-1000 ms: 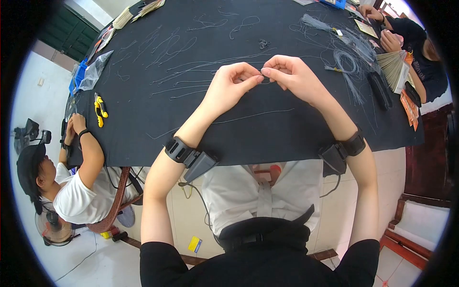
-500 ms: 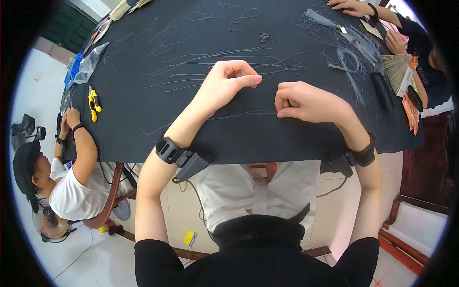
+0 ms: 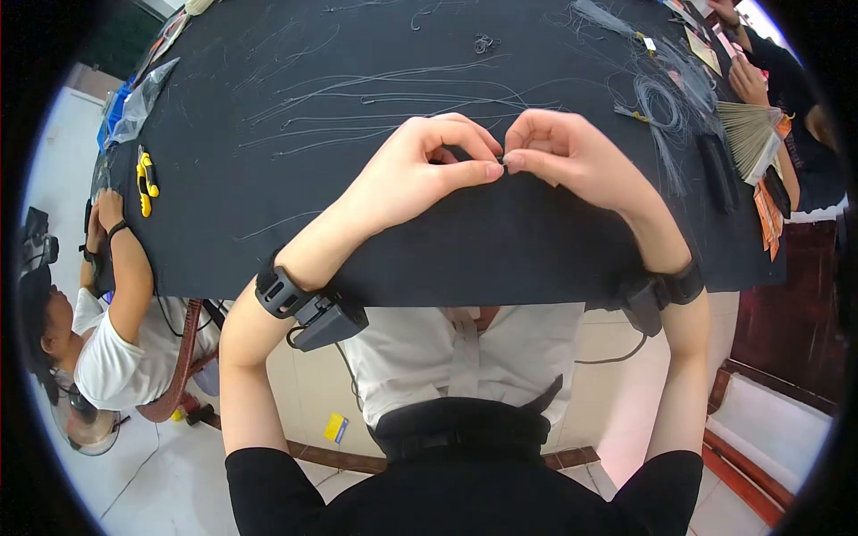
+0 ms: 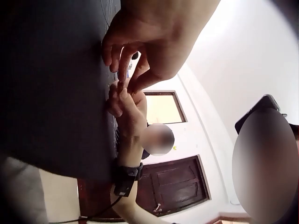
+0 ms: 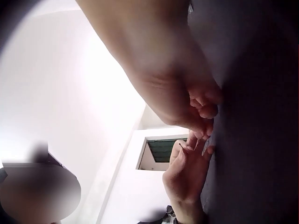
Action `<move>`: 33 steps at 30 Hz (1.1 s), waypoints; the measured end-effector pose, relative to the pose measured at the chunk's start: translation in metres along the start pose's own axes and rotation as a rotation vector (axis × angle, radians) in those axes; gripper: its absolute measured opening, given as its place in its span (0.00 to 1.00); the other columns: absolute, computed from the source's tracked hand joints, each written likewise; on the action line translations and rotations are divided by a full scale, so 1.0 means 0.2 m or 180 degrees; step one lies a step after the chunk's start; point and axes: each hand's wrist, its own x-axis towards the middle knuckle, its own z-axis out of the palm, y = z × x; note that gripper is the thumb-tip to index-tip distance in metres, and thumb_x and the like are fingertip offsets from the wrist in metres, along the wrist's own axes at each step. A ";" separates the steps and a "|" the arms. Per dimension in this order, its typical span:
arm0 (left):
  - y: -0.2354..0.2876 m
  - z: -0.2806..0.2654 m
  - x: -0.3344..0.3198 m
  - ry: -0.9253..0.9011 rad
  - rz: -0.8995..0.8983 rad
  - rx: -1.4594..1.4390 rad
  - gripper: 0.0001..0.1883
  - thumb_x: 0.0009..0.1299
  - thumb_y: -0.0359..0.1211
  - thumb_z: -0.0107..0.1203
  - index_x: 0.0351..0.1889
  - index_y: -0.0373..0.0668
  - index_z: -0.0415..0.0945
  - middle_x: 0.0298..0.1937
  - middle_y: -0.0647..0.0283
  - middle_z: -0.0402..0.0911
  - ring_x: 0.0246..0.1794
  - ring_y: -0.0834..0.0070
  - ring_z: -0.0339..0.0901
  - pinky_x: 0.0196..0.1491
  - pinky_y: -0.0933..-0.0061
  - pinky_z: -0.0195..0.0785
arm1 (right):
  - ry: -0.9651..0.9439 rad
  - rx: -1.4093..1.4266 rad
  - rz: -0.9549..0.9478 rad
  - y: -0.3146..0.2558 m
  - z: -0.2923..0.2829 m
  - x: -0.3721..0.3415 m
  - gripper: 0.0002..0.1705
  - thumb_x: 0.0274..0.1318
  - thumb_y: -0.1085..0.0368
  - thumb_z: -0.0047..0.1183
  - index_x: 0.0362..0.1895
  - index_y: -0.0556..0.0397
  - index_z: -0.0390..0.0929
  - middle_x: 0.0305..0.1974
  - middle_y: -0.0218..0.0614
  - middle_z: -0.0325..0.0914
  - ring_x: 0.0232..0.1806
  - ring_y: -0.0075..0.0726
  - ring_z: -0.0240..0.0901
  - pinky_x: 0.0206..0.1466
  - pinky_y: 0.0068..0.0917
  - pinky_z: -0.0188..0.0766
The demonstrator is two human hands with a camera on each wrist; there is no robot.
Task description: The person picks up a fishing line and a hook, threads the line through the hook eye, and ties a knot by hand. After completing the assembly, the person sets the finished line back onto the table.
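In the head view, the left hand (image 3: 402, 174) and right hand (image 3: 581, 165) meet fingertip to fingertip above the black cloth. Thumb and forefinger of each pinch a tiny dark piece of thin cord, mostly hidden by the fingertips. The left wrist view has the left hand (image 4: 154, 42) above the right hand (image 4: 131, 114), their tips close together. From the right wrist camera, a small dark tip shows at the left hand's (image 5: 187, 175) fingers, beside the right hand (image 5: 173, 88). Several thin grey cords (image 3: 357, 100) lie just beyond the hands.
Yellow-handled pliers (image 3: 146, 183) and a clear plastic bag (image 3: 138, 107) lie at the left. Coiled line (image 3: 657, 103), a black case (image 3: 718, 172) and a fan of cards (image 3: 746, 138) are at the right. People sit on both sides.
The hands were together, then the right hand moved apart, down and to the right; now it is back at the left fingertips. The head view has shifted, with table items sliding left.
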 end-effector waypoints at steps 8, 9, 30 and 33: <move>-0.03 0.00 0.01 -0.0005 -0.0173 -0.0151 0.07 0.62 0.32 0.55 0.31 0.38 0.78 0.33 0.67 0.77 0.33 0.83 0.72 0.42 0.81 0.64 | 0.0087 0.0293 -0.0183 0.00 0.01 0.00 0.10 0.54 0.68 0.52 0.38 0.61 0.73 0.32 0.32 0.76 0.35 0.19 0.72 0.41 0.15 0.68; -0.03 0.00 0.01 -0.0016 -0.0144 -0.0192 0.06 0.62 0.32 0.55 0.31 0.38 0.78 0.32 0.67 0.77 0.33 0.83 0.72 0.42 0.81 0.64 | 0.0068 0.0263 -0.0182 -0.01 0.01 0.00 0.10 0.54 0.68 0.52 0.38 0.61 0.73 0.32 0.32 0.76 0.35 0.19 0.72 0.40 0.15 0.68; 0.00 0.01 0.01 -0.0012 -0.0170 -0.0385 0.10 0.66 0.36 0.51 0.38 0.40 0.76 0.29 0.71 0.75 0.25 0.88 0.65 0.26 0.88 0.56 | 0.0234 -0.0007 -0.0273 0.01 0.01 0.01 0.10 0.56 0.66 0.50 0.36 0.62 0.74 0.28 0.31 0.75 0.31 0.16 0.69 0.35 0.14 0.66; -0.02 0.00 0.01 0.0029 -0.0128 -0.0260 0.10 0.66 0.36 0.52 0.39 0.40 0.76 0.29 0.71 0.75 0.26 0.90 0.65 0.27 0.89 0.56 | 0.0312 -0.0172 -0.0400 0.02 0.02 0.01 0.10 0.55 0.65 0.50 0.35 0.61 0.74 0.27 0.30 0.75 0.30 0.16 0.69 0.33 0.14 0.65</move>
